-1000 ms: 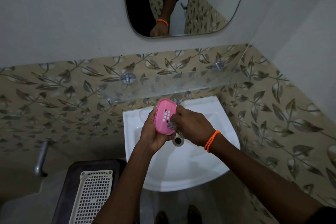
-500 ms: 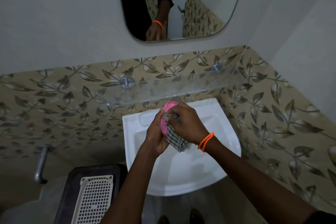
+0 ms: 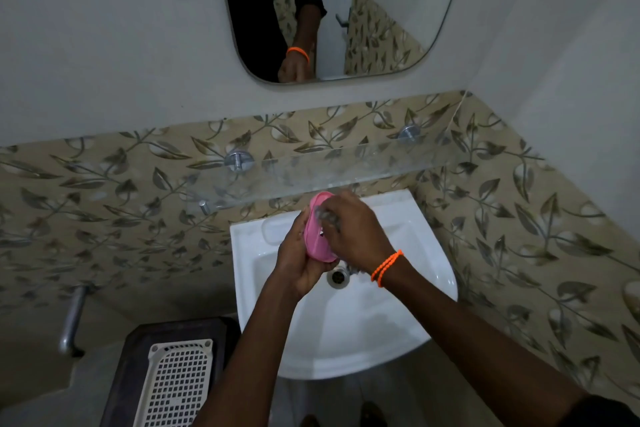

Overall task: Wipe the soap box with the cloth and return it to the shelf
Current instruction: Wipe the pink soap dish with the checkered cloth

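A pink oval soap box (image 3: 317, 232) stands on edge over the white basin, held from the left and below by my left hand (image 3: 298, 258). My right hand (image 3: 353, 229), with an orange bead bracelet at the wrist, presses a grey checked cloth (image 3: 327, 215) against the box's inner face. Only small bits of the cloth show between the fingers and under the wrist. The glass shelf (image 3: 346, 170) runs along the wall just above and behind both hands.
The white wash basin (image 3: 381, 322) with its metal drain (image 3: 336, 277) lies below the hands. A mirror (image 3: 329, 7) hangs above. A dark stool carrying a white perforated tray (image 3: 173, 388) stands at lower left, beside a metal pipe (image 3: 71, 319). Tiled walls close in at the right.
The soap box has turned so more of its pink face shows. My right hand moved up it with the cloth, and the hanging part of the cloth is now mostly hidden.
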